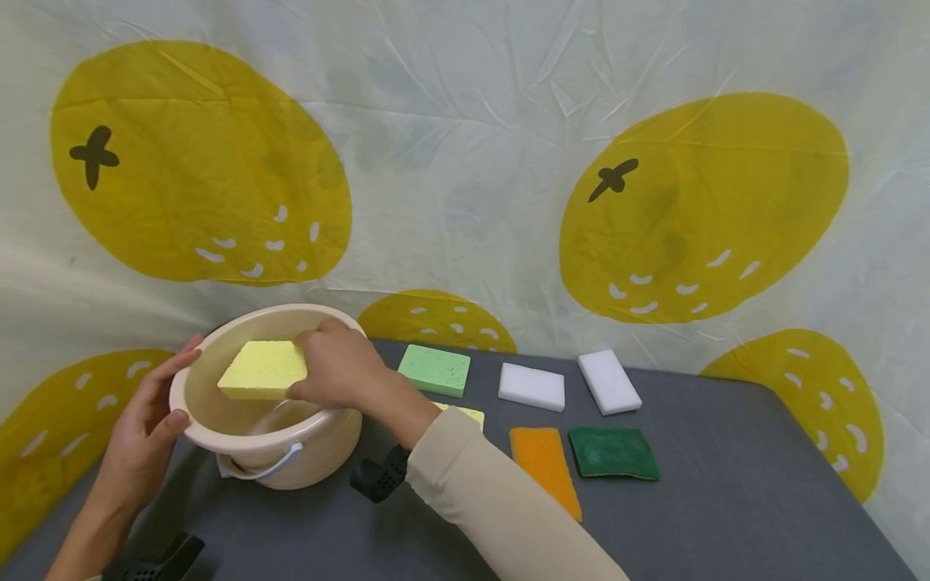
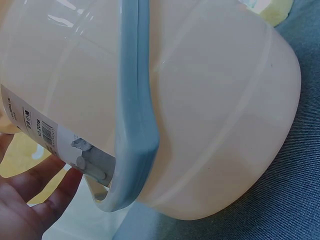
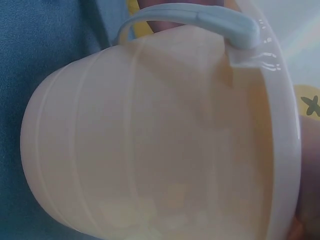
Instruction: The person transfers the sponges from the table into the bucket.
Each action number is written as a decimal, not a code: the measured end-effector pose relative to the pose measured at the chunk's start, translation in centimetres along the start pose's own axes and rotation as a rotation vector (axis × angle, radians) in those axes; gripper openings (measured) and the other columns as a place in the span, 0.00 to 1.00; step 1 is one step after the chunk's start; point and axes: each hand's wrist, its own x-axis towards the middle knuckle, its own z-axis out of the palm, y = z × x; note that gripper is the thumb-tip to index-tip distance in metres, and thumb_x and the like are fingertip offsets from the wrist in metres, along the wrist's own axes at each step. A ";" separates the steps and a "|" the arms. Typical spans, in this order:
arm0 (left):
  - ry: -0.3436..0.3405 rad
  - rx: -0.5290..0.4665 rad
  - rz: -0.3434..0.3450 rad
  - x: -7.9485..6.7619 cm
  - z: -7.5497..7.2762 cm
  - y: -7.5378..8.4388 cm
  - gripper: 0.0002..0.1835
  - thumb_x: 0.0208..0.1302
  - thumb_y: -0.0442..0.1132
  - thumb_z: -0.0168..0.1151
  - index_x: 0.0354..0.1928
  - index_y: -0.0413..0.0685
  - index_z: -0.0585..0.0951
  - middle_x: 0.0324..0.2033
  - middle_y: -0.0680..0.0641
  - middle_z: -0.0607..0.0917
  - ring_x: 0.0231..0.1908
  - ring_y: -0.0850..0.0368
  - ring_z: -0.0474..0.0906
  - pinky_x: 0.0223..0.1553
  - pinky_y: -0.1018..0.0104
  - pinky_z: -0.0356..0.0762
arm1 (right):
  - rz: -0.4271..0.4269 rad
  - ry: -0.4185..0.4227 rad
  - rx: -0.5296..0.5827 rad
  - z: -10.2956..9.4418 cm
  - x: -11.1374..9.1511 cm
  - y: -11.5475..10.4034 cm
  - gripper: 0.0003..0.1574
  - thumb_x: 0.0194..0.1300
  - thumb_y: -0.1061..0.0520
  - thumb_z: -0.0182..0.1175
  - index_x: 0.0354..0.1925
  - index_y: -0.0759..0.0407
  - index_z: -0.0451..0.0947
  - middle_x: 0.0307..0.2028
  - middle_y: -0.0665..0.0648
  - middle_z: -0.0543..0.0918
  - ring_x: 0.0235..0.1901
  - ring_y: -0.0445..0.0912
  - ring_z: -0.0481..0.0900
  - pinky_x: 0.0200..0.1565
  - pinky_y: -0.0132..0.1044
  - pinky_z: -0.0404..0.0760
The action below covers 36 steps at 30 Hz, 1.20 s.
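My right hand (image 1: 341, 363) pinches a thick yellow sponge (image 1: 263, 367) over the mouth of a cream bucket (image 1: 320, 452). The sponge lies tilted inside the ring of the rim, its right end covered by the fingers. My left hand (image 1: 141, 436) holds the bucket's left side at the rim, thumb towards me and fingers spread further back. In the left wrist view the left fingers (image 2: 35, 182) meet the bucket edge beside a printed label (image 2: 55, 135). A pale blue handle (image 2: 135, 100) hangs down the bucket's side. The right wrist view mostly shows the bucket wall (image 3: 165, 140).
Right of the bucket on the dark grey table (image 1: 726, 484) lie a light green sponge (image 1: 434, 370), two white sponges (image 1: 532, 386), an orange sponge (image 1: 545, 468) and a dark green scouring pad (image 1: 613, 453). Another yellow sponge (image 1: 468, 415) is partly hidden by the right sleeve. A patterned cloth (image 1: 465, 161) hangs behind.
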 end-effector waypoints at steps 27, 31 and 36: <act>0.016 0.046 -0.007 0.2 0.0 0.0 0.29 0.62 0.26 0.49 0.63 0.28 0.53 0.67 0.39 0.49 0.64 0.50 0.47 0.54 0.73 0.62 | -0.070 -0.055 0.145 -0.8 0.1 0.8 0.31 0.57 0.41 0.56 0.58 0.48 0.69 0.53 0.43 0.72 0.56 0.38 0.62 0.53 0.27 0.62; 0.015 0.050 -0.008 0.1 -0.1 0.0 0.28 0.62 0.26 0.48 0.63 0.28 0.53 0.67 0.40 0.49 0.64 0.50 0.47 0.54 0.73 0.62 | -0.121 0.000 0.257 -1.0 -0.5 1.6 0.28 0.59 0.44 0.56 0.57 0.51 0.70 0.53 0.44 0.72 0.52 0.38 0.67 0.51 0.26 0.64; 0.015 0.051 -0.008 0.0 -0.1 0.1 0.28 0.62 0.26 0.48 0.63 0.28 0.53 0.67 0.40 0.49 0.64 0.50 0.46 0.54 0.73 0.62 | -0.139 0.054 0.405 -1.6 -2.2 2.7 0.27 0.60 0.48 0.56 0.57 0.52 0.69 0.52 0.48 0.71 0.39 0.39 0.73 0.37 0.23 0.70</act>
